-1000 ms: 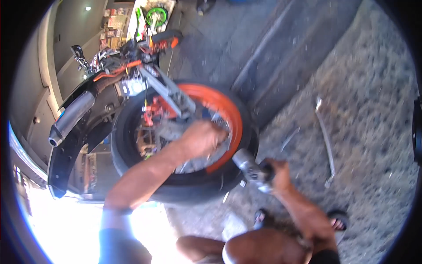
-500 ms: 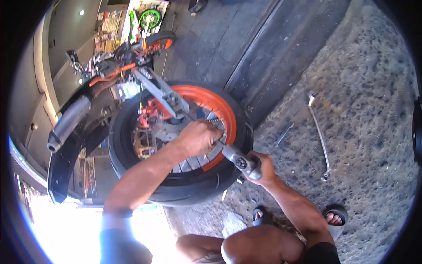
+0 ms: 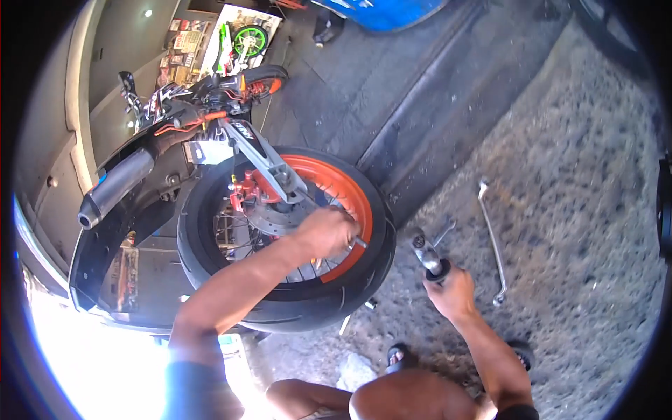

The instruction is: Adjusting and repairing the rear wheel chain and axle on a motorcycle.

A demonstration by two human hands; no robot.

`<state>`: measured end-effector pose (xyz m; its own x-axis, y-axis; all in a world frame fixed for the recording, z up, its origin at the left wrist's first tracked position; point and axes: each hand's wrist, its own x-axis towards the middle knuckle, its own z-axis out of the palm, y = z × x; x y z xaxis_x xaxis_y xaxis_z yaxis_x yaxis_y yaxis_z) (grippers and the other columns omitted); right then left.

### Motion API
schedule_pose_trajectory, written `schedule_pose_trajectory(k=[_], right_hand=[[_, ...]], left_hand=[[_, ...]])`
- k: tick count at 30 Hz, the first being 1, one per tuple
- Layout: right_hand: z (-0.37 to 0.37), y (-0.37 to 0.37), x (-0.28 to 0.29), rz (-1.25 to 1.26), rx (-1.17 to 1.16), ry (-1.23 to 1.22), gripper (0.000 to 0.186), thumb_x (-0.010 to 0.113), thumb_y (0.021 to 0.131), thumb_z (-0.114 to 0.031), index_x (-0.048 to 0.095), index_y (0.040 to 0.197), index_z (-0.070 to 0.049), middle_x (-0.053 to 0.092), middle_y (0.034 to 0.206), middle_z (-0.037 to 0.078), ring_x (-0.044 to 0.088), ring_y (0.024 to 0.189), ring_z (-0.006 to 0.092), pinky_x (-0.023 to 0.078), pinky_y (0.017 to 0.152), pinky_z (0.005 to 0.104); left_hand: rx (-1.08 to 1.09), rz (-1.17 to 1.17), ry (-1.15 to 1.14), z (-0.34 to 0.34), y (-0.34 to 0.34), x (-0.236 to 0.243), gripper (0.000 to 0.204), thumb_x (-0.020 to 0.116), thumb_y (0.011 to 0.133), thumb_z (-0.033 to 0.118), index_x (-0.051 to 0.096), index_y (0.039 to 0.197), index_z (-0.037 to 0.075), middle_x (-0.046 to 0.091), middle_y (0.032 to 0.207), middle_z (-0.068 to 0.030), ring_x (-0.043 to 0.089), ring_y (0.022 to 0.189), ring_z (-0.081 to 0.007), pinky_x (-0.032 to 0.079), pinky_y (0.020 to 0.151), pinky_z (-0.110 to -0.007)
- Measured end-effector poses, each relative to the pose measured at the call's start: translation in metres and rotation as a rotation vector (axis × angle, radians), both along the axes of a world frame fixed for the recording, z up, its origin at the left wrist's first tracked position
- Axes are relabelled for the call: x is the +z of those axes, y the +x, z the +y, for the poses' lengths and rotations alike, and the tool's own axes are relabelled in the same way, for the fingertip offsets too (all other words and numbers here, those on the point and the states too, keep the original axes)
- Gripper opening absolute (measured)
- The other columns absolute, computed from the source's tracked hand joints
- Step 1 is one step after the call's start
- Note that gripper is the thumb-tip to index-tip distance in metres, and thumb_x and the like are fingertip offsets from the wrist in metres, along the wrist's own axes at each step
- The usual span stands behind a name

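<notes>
My left hand (image 3: 329, 231) is closed around a slim metal rod (image 3: 360, 243), whose end juts out past the fist over the orange wheel rim (image 3: 365, 210). The rod's other end points toward the hub and brake disc (image 3: 269, 215) of the motorcycle's rear wheel, beside the grey swingarm (image 3: 262, 157). Off to the right of the black tyre (image 3: 308, 311), my right hand (image 3: 451, 290) grips a silver tool (image 3: 428, 257) with a dark handle, its exact kind unclear. That tool is apart from the rod.
A long double-ended ring spanner (image 3: 492, 245) and a smaller spanner (image 3: 445, 232) lie on rough concrete at right. A small socket-like piece (image 3: 370, 304) sits by the tyre. The exhaust silencer (image 3: 115, 189) sticks out at left. A blue object (image 3: 392, 12) stands at the top.
My right hand has swung the silver tool away from the rod's end, right and down. My left hand still holds the rod at the wheel. The view has shifted slightly.
</notes>
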<state>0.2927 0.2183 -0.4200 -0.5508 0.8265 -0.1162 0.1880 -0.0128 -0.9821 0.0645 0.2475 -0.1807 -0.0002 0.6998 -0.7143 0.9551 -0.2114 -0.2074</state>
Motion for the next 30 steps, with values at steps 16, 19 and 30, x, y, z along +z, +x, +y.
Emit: schedule_pose_trajectory(k=[16,19,30], right_hand=[[0.002,0.073,-0.017,-0.567,0.448,0.464,0.028,0.071,0.077,-0.013,0.061,0.1,-0.001,0.064,0.101,0.017,0.063,0.102,0.0351,0.053,0.087,0.0445],[0.002,0.071,-0.018,-0.571,0.476,0.475,0.026,0.065,0.076,-0.008,0.06,0.1,0.0,0.064,0.101,0.019,0.064,0.101,0.0355,0.053,0.087,0.0439],[0.002,0.062,-0.013,-0.748,0.6,0.299,0.035,0.069,0.082,-0.019,0.057,0.108,0.001,0.065,0.103,0.02,0.067,0.1,0.0391,0.055,0.085,0.0463]], left_hand=[[0.824,-0.719,0.304,-0.143,0.186,-0.176,0.039,0.06,0.097,0.035,0.059,0.079,0.001,0.063,0.074,-0.0211,0.063,0.073,-0.0429,0.05,0.07,-0.053],[0.769,-0.659,0.212,-0.155,0.187,-0.185,0.037,0.06,0.097,0.035,0.061,0.081,0.001,0.063,0.075,-0.021,0.064,0.074,-0.0424,0.05,0.068,-0.053],[0.381,-0.854,0.487,-0.079,0.168,-0.05,0.032,0.071,0.089,0.028,0.056,0.075,0.004,0.052,0.063,-0.0106,0.054,0.06,-0.0312,0.047,0.059,-0.044]])
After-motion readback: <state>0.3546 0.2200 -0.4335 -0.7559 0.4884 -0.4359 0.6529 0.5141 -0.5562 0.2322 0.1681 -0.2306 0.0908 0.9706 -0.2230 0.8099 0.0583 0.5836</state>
